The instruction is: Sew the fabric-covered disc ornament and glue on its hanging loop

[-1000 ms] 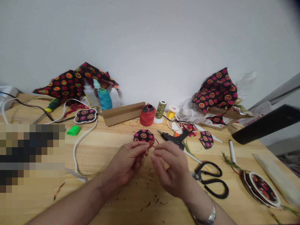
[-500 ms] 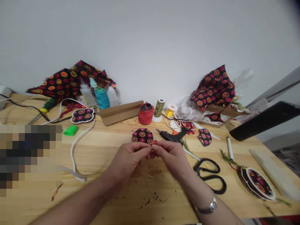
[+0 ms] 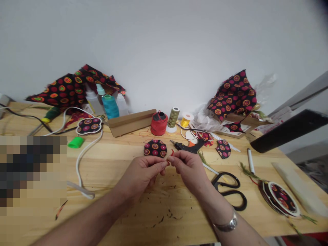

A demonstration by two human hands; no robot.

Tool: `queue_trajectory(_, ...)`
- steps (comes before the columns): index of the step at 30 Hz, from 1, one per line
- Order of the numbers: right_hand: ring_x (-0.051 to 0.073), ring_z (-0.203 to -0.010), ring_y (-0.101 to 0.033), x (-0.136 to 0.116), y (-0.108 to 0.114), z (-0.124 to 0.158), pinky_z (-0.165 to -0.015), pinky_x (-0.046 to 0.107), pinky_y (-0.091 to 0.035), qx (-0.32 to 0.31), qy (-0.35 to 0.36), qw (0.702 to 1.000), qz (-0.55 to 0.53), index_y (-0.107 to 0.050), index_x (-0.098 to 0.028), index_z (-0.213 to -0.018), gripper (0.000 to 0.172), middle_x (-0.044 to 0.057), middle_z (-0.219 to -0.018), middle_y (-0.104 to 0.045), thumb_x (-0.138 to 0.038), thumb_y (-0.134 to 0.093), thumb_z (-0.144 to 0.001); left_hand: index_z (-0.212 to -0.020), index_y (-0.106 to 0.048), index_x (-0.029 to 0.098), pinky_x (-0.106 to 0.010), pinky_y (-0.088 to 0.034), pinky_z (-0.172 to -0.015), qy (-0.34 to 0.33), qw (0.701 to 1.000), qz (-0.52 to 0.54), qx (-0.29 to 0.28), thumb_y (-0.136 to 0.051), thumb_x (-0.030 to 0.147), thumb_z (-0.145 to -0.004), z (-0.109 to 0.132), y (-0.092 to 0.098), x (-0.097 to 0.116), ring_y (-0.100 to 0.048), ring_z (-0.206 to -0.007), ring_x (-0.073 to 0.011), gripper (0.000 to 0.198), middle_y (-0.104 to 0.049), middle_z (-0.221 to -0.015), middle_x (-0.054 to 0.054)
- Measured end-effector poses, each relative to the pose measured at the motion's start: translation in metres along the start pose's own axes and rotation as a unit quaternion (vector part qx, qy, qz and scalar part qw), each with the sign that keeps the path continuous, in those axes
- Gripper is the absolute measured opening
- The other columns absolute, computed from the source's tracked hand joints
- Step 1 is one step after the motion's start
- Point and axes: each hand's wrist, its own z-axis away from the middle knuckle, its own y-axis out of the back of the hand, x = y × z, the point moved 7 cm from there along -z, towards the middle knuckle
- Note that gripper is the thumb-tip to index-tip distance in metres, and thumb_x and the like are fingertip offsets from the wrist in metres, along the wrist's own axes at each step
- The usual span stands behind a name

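Observation:
Over the middle of the table, my left hand (image 3: 145, 172) and my right hand (image 3: 191, 171) meet at their fingertips, both pinched closed. Between them is a short piece of red cord (image 3: 172, 152), its loose end standing up above my right thumb and finger. Most of the cord is hidden by my fingers. Just beyond my left fingertips lies a round patterned fabric piece (image 3: 155, 147). A black glue gun (image 3: 189, 147) rests past my right hand, and black-handled scissors (image 3: 237, 200) lie beside my right wrist.
At the back stand a red cord spool (image 3: 159, 127), a green thread spool (image 3: 174, 117), a yellow spool (image 3: 187, 119) and a cardboard tray (image 3: 130, 123). A white cable (image 3: 77, 164) curves on the left. Stacked fabric-covered discs (image 3: 282, 200) and a white marker (image 3: 250, 160) are at the right.
My right hand has turned slightly and its fingers have shifted on the red cord. The cord's end now points up, where before it lay flatter across the fingertips.

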Motion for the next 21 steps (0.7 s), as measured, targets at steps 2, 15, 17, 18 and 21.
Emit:
queue_trajectory(2,0.007,-0.046,-0.034,-0.0003,-0.0002,0.0005,-0.043,0.019,-0.028,-0.001,-0.004,1.0,0.001,-0.058,-0.015,-0.059,0.017,-0.005,-0.051,-0.047,-0.027,-0.059,-0.072,-0.064,-0.063,0.016,-0.02,-0.015,-0.037,0.004,1.0,-0.011,0.001,-0.066,0.038,-0.067,-0.0004,-0.0001,-0.0002,-0.027,-0.035,-0.0047,0.022,-0.044,-0.045,0.007)
queue_trajectory(15,0.006,-0.045,-0.035,0.0067,-0.0018,-0.0009,-0.044,0.019,-0.029,-0.035,-0.035,0.998,-0.044,-0.067,-0.015,-0.071,0.011,-0.004,-0.056,-0.054,-0.024,-0.062,-0.07,-0.062,-0.062,0.015,-0.019,-0.017,-0.039,0.003,1.0,0.003,0.012,-0.064,0.035,-0.068,0.0001,0.0028,0.0012,-0.031,-0.039,-0.0043,0.021,-0.048,-0.053,0.006)
queue_trajectory(17,0.006,-0.046,-0.035,0.0084,-0.0022,-0.0014,-0.044,0.019,-0.029,-0.034,-0.041,0.998,-0.045,-0.066,-0.015,-0.069,0.01,-0.003,-0.057,-0.055,-0.024,-0.064,-0.067,-0.061,-0.061,0.015,-0.019,-0.017,-0.038,0.004,1.0,0.001,0.011,-0.065,0.036,-0.068,-0.0002,0.003,-0.0002,-0.03,-0.039,-0.0045,0.022,-0.046,-0.051,0.007)
queue_trajectory(18,0.006,-0.046,-0.036,0.0089,-0.0023,-0.0016,-0.044,0.019,-0.028,-0.032,-0.042,0.998,-0.045,-0.066,-0.015,-0.067,0.01,-0.003,-0.056,-0.055,-0.024,-0.064,-0.066,-0.061,-0.061,0.015,-0.019,-0.017,-0.038,0.005,1.0,0.0,0.01,-0.065,0.037,-0.067,-0.0005,0.0031,-0.0009,-0.03,-0.039,-0.0045,0.023,-0.046,-0.051,0.007)
queue_trajectory(21,0.006,-0.045,-0.035,0.0085,-0.0016,-0.0024,-0.044,0.019,-0.029,-0.025,-0.034,0.998,-0.042,-0.062,-0.015,-0.064,0.009,-0.004,-0.053,-0.052,-0.024,-0.065,-0.065,-0.063,-0.062,0.015,-0.019,-0.018,-0.038,0.004,1.0,-0.005,0.011,-0.066,0.039,-0.067,-0.0014,0.0032,-0.0018,-0.031,-0.039,-0.0044,0.024,-0.049,-0.053,0.006)
